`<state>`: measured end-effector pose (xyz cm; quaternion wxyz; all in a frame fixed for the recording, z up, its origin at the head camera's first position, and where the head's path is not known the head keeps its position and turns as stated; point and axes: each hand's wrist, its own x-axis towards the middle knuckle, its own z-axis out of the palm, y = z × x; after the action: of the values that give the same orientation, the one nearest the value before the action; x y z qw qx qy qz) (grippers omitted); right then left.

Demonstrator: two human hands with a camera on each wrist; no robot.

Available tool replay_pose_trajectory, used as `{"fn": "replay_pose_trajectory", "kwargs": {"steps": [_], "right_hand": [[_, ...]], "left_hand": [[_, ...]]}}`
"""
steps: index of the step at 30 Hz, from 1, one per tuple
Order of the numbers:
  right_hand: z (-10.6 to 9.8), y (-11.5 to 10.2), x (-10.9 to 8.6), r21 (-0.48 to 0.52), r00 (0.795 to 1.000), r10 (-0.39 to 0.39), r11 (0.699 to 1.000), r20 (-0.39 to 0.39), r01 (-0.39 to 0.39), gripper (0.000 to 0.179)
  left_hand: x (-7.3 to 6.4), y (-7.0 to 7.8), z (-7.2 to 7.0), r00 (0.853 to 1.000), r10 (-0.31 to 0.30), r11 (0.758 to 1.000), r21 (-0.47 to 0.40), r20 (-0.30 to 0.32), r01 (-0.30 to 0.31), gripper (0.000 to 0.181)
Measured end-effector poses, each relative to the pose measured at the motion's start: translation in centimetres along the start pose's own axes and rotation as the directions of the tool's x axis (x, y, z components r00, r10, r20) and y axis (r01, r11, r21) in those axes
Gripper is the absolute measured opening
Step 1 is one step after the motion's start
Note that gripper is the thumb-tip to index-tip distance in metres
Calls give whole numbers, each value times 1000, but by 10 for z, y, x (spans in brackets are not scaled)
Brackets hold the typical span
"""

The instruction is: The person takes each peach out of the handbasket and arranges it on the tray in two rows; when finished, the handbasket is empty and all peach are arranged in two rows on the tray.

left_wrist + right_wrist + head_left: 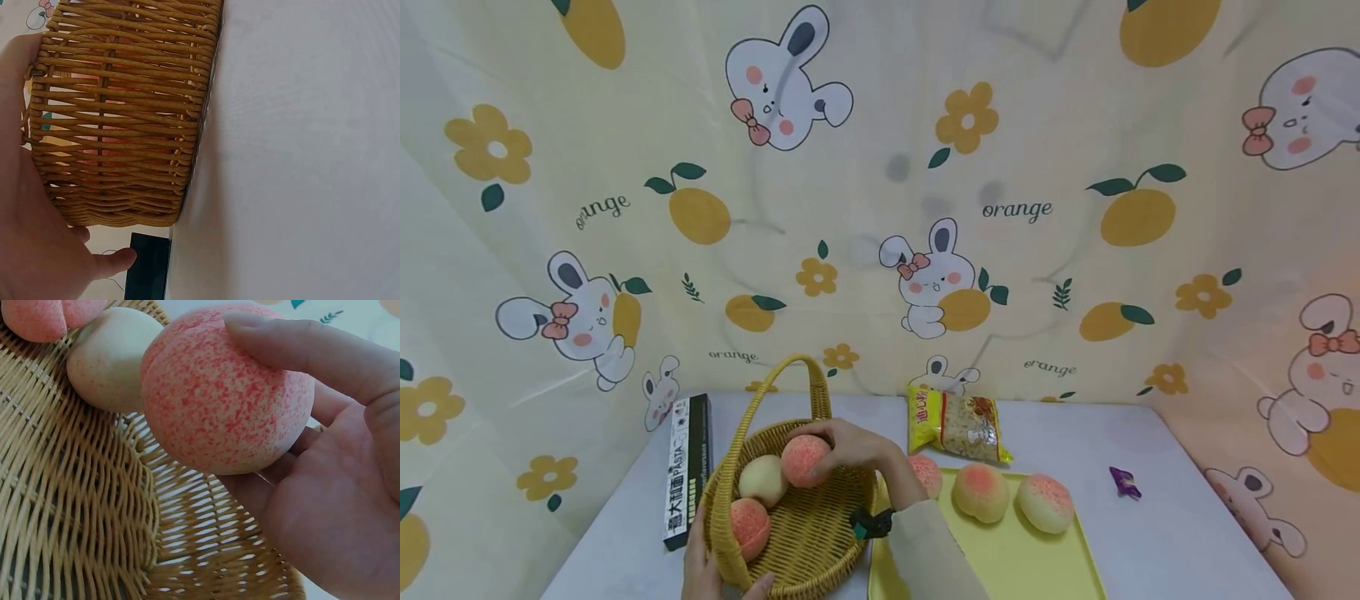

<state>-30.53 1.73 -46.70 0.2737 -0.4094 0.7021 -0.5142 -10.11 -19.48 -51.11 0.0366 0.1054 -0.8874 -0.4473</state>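
My right hand (855,446) grips a speckled pink peach (805,461) inside the wicker basket (805,546). In the right wrist view the thumb lies over the top of this peach (219,394), with fingers behind and below it. A pale peach (762,481) and another pink peach (749,529) sit in the basket's left side. At the basket's near left wall is my left hand (703,567), holding the rim. The left wrist view shows this hand (44,237) against the woven side (119,125), thumb at the rim; some of its fingers are hidden.
Right of the basket, a yellow tray (992,558) bears three peaches, one partly behind my right arm. A macaroni bag (962,423) lies behind it. A purple wrapped candy (1124,482) is at right, a pasta box (687,471) at left. Patterned cloth surrounds the table.
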Motion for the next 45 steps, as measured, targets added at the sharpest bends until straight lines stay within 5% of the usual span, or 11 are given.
{"fn": "replay_pose_trajectory", "kwargs": {"steps": [10,22,45], "right_hand": [[-5,-9,-14,-22,998,32,999,-53,-33,66],[-14,-32,-37,-131,999,-34,991,-39,28,63],[-22,-50,-102,-79,998,4,997,-60,-9,62]], "left_hand": [[-2,-2,0,1000,29,999,27,11,-30,111],[-4,1,1,999,46,999,14,8,-46,105],[-2,-1,-3,999,21,997,68,32,-23,109]]}}
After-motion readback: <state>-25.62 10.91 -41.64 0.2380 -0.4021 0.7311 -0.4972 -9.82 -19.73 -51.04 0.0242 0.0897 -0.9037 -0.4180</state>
